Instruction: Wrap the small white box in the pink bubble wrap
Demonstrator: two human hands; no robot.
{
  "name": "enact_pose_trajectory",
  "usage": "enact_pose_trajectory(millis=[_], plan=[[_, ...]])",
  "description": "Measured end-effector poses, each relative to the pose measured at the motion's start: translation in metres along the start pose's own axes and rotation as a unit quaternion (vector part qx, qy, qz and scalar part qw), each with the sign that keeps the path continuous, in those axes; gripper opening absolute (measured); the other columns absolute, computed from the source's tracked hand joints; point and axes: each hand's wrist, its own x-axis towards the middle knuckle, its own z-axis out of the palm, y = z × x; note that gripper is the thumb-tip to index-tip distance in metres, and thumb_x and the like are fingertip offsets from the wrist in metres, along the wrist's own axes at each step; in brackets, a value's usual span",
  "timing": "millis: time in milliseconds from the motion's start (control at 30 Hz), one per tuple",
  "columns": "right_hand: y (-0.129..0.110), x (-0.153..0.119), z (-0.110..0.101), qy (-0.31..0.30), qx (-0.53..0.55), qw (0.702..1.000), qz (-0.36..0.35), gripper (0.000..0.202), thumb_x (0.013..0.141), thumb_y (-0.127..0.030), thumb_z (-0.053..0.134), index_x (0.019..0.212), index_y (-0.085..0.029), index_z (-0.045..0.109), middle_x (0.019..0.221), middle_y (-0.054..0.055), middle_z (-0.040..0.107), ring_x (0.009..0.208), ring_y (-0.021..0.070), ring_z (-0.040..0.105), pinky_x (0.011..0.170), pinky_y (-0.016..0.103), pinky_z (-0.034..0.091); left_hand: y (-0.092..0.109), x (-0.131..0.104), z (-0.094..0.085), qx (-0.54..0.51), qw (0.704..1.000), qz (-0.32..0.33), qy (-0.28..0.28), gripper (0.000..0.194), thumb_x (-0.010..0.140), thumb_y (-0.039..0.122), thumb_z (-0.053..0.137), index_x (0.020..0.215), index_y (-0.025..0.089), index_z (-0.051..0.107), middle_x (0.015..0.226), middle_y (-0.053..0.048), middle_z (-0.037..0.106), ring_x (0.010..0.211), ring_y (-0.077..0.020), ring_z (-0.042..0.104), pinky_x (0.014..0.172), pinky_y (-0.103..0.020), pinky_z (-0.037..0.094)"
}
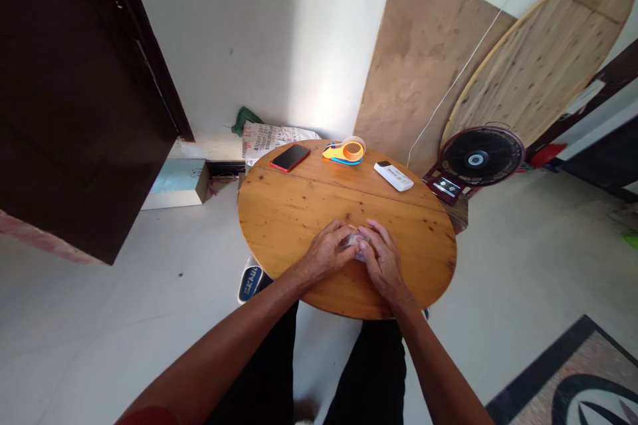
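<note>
Near the front of the round wooden table, my left hand and my right hand meet around a small pale, whitish thing. Fingers of both hands are curled about it from either side, and the thumbs come together on its near side. Most of it is hidden by the fingers, so its kind cannot be made out. Both hands rest low, at or just above the tabletop.
Along the table's far side lie a red-edged phone, an orange and blue tape dispenser and a white remote-like device. A black fan stands at the right, before leaning wooden boards. A dark door is at left.
</note>
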Motion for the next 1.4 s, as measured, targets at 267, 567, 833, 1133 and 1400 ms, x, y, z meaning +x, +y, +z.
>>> enact_pose_trajectory(millis=[267, 567, 833, 1133, 1400], plan=[[0.001, 0.001, 0.002, -0.013, -0.007, 1.0, -0.003, 0.036, 0.095, -0.036, 0.037, 0.121, -0.025, 0.059, 0.132, 0.009, 0.055, 0.121, 0.025, 0.05, 0.103, 0.047, 0.037, 0.002, 0.0, -0.001, 0.005, 1.0, -0.009, -0.002, 0.026, 0.084, 0.025, 0.058, 0.108, 0.02, 0.064, 0.093, -0.005, 0.059, 0.089, -0.0164, 0.055, 0.082, -0.028, 0.047], [0.002, -0.001, 0.0, 0.033, 0.042, 0.998, 0.043, 0.033, 0.095, -0.035, 0.036, 0.114, -0.021, 0.059, 0.123, 0.011, 0.059, 0.115, 0.0237, 0.053, 0.102, 0.044, 0.039, 0.0, -0.002, 0.003, -0.001, 0.999, -0.03, 0.021, 0.029, 0.08, 0.028, 0.061, 0.107, 0.019, 0.058, 0.096, -0.005, 0.059, 0.088, -0.017, 0.057, 0.08, -0.029, 0.048], [0.005, -0.002, 0.0, 0.064, 0.079, 0.991, 0.09, 0.029, 0.093, -0.036, 0.041, 0.108, -0.019, 0.059, 0.112, 0.012, 0.063, 0.105, 0.024, 0.057, 0.095, 0.042, 0.045, 0.001, -0.004, 0.002, -0.005, 0.999, -0.04, 0.036, 0.033, 0.077, 0.029, 0.062, 0.108, 0.017, 0.055, 0.1, -0.007, 0.059, 0.093, -0.0188, 0.057, 0.082, -0.032, 0.049], [0.009, 0.0, 0.001, 0.04, 0.074, 0.994, 0.07, 0.029, 0.092, -0.036, 0.043, 0.103, -0.019, 0.064, 0.106, 0.011, 0.064, 0.1, 0.0236, 0.058, 0.094, 0.042, 0.045, 0.0, -0.004, 0.001, 0.008, 0.999, -0.037, 0.019, 0.036, 0.078, 0.028, 0.06, 0.113, 0.017, 0.055, 0.1, -0.007, 0.06, 0.091, -0.0194, 0.057, 0.083, -0.033, 0.049], [0.009, -0.003, 0.0, 0.047, 0.082, 0.993, 0.064, 0.028, 0.092, -0.035, 0.046, 0.106, -0.02, 0.065, 0.108, 0.01, 0.064, 0.101, 0.0242, 0.058, 0.094, 0.043, 0.045, 0.003, -0.004, -0.001, -0.009, 0.999, -0.028, 0.016, 0.039, 0.072, 0.017, 0.059, 0.111, 0.018, 0.056, 0.098, -0.006, 0.059, 0.089, -0.0182, 0.057, 0.079, -0.03, 0.048]])
